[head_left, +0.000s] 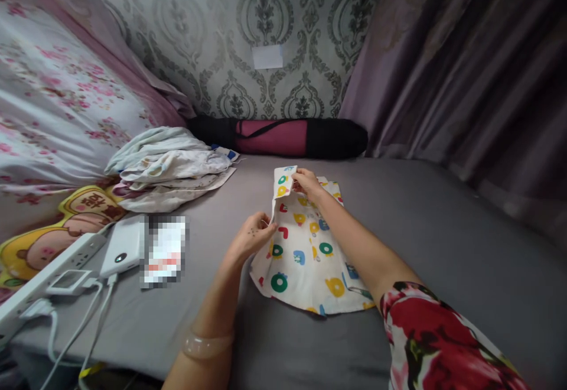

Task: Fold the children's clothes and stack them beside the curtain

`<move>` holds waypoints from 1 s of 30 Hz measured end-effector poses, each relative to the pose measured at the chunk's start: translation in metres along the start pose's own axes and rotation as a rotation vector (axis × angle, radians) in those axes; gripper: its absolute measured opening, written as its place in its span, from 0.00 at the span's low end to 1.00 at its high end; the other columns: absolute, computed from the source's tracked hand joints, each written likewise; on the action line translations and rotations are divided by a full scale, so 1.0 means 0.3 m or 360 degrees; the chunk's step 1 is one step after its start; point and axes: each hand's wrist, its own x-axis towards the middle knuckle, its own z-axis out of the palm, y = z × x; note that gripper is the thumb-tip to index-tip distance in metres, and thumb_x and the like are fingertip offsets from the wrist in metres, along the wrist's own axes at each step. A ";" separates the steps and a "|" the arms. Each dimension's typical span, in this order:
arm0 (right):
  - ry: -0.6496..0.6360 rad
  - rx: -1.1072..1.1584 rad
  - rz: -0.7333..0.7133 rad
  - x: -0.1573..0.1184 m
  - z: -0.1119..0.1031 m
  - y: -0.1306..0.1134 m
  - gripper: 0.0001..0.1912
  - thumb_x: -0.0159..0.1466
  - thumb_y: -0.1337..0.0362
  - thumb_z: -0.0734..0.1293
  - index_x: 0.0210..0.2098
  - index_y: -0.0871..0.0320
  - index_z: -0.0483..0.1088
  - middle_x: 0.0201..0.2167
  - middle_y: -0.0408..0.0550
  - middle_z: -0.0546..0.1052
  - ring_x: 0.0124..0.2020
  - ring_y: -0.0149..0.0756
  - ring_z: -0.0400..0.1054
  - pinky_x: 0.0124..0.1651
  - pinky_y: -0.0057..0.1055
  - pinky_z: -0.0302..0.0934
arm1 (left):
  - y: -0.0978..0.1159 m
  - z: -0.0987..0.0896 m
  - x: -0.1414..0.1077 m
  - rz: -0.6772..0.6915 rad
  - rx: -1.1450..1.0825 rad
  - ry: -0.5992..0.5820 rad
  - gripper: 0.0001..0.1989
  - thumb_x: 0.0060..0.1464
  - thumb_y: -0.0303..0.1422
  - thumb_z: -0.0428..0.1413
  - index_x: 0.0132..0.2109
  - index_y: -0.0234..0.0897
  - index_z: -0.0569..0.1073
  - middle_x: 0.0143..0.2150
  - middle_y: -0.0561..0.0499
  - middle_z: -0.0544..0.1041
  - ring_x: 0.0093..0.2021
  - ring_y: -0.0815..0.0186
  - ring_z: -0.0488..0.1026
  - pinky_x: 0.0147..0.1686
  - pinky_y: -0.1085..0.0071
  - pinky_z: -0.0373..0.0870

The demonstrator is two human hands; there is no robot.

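Observation:
A white cloth garment (305,272) printed with colourful letters and numbers lies spread on the grey sheet, its wide hem toward me. My left hand (256,233) pinches its left edge, partway up. Near the top, my right hand (306,183) has its fingers closed on a raised, folded-over strip of the same cloth. That strip stands a little above the rest. The right forearm crosses over the garment's right side and hides part of it.
On the grey sheet (204,272), a clothes pile (172,162) sits at the back left. A power strip (53,278), white power bank (124,245), cables and pixelated packet (165,252) lie left, near a yellow cushion (57,239). A black-and-maroon roll bag (279,137) lies along the wall.

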 end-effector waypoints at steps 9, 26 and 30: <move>0.0240 -0.0709 -0.0001 -0.029 -0.203 0.089 0.13 0.63 0.65 0.63 0.46 0.60 0.72 0.34 0.50 0.79 0.32 0.35 0.74 0.32 0.26 0.65 | 0.051 0.016 -0.022 -0.0030 -0.0152 -0.0132 0.23 0.54 0.54 0.52 0.31 0.35 0.69 0.23 0.55 0.68 0.20 0.72 0.62 0.22 0.75 0.60; 0.0011 -0.1755 -0.0574 0.095 -0.058 0.076 0.14 0.67 0.65 0.61 0.45 0.53 0.77 0.46 0.45 0.80 0.48 0.37 0.71 0.48 0.26 0.60 | 0.033 0.086 -0.031 0.0306 0.0568 -0.0265 0.05 0.53 0.32 0.56 0.38 0.39 0.75 0.41 0.48 0.75 0.40 0.64 0.72 0.38 0.72 0.65; -0.0057 -0.1864 -0.0538 0.162 0.015 0.064 0.13 0.67 0.64 0.62 0.46 0.51 0.77 0.48 0.47 0.79 0.51 0.37 0.69 0.50 0.26 0.59 | 0.020 0.082 -0.036 0.0170 0.0750 -0.0154 0.08 0.56 0.33 0.56 0.43 0.37 0.72 0.43 0.45 0.76 0.44 0.60 0.72 0.41 0.68 0.65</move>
